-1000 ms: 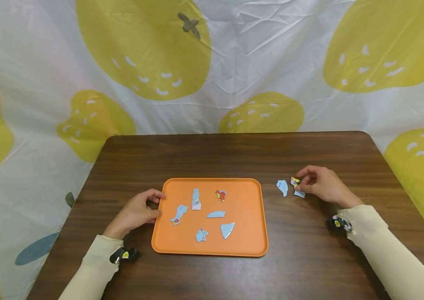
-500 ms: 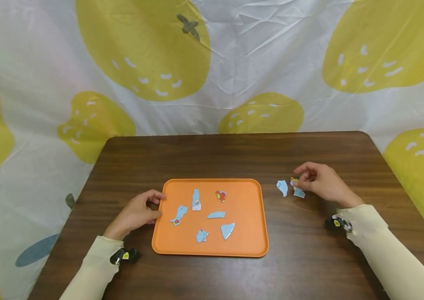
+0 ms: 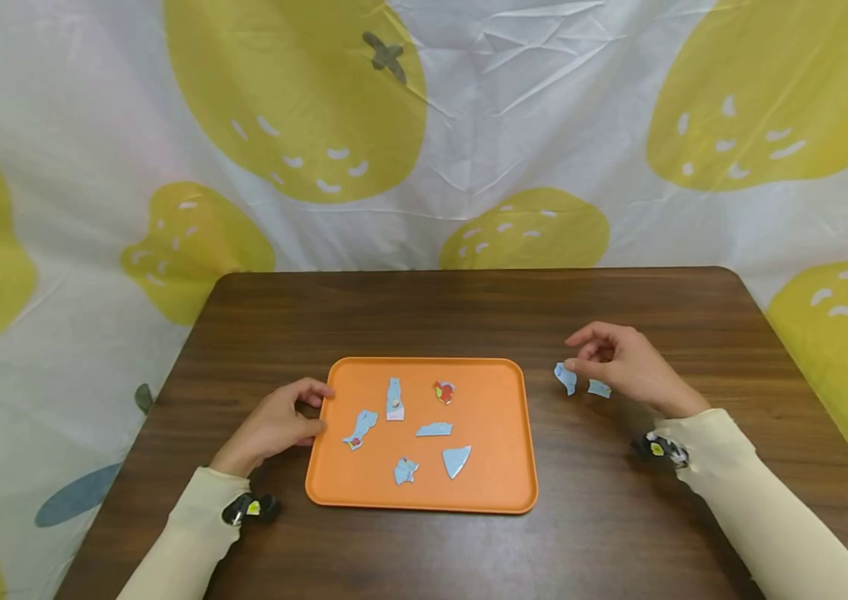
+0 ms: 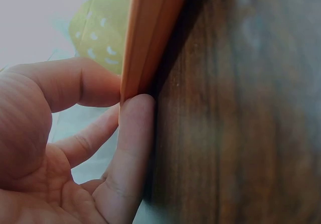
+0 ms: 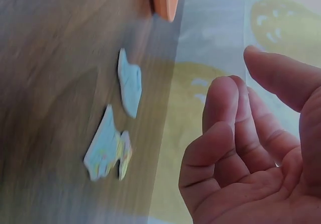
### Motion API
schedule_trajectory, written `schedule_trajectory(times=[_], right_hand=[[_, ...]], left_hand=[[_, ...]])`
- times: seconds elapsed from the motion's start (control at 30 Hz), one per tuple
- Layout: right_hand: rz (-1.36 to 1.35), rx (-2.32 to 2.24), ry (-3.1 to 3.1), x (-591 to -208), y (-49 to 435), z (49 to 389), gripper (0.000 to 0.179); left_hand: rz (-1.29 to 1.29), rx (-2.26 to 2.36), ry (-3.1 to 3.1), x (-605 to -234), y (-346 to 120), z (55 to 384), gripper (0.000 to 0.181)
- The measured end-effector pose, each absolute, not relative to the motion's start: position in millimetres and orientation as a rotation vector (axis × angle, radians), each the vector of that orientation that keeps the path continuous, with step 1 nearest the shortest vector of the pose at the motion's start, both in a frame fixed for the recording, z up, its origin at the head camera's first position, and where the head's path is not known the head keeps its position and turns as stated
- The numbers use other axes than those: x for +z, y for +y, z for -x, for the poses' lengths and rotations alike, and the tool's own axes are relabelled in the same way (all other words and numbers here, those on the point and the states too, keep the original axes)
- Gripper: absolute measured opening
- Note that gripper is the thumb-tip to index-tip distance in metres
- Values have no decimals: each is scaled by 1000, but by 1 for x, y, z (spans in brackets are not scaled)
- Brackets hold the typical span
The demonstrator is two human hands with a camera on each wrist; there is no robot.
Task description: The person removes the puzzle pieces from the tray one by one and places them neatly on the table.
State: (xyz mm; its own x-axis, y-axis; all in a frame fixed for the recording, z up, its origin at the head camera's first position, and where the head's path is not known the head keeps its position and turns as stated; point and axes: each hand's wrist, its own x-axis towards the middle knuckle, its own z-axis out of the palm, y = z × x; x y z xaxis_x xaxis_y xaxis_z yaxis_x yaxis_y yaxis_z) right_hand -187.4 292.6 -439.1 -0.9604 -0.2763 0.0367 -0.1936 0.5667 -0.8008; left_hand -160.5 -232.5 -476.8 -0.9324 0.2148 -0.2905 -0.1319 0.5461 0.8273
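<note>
The left hand (image 3: 274,423) grips the left rim of an orange tray (image 3: 495,487), its fingertips against the edge in the left wrist view. Several flat, irregular light-blue pieces lie apart on the tray, among them a triangular piece (image 3: 456,461) and one with a red picture (image 3: 443,392). Right of the tray, the right hand (image 3: 626,367) hovers with nothing in it, thumb and fingers apart. Below its fingertips lies a light-blue piece (image 3: 565,378); beside it is another blue piece (image 3: 599,388). A small yellow-patterned piece (image 5: 125,156) shows in the right wrist view, hidden by the hand from above.
Everything rests on a dark brown wooden table (image 3: 424,317). Behind it hangs a white cloth (image 3: 454,125) printed with yellow fruit. More blue pieces, such as a long one (image 3: 394,400) and a notched one (image 3: 405,471), are spread over the tray.
The right hand has let go of the pieces at its fingertips and shifted left, over the leftmost loose piece. The left hand stays at the tray's rim.
</note>
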Motion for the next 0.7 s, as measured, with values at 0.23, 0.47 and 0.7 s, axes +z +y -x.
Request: schedule_trajectory(times=[0.23,0.47,0.7], right_hand=[[433,-1374,2646,-439,277,185,34],[490,-1353,2636,-447,258,185,30],[580,-1331,2632,-452,242,186,25]], left_hand=[[-66,1343,2436,-480,-234,162,43],[-77,1392,2390,-479,-235,162,44],[-94,1395,2402,-478,-235,162,44]])
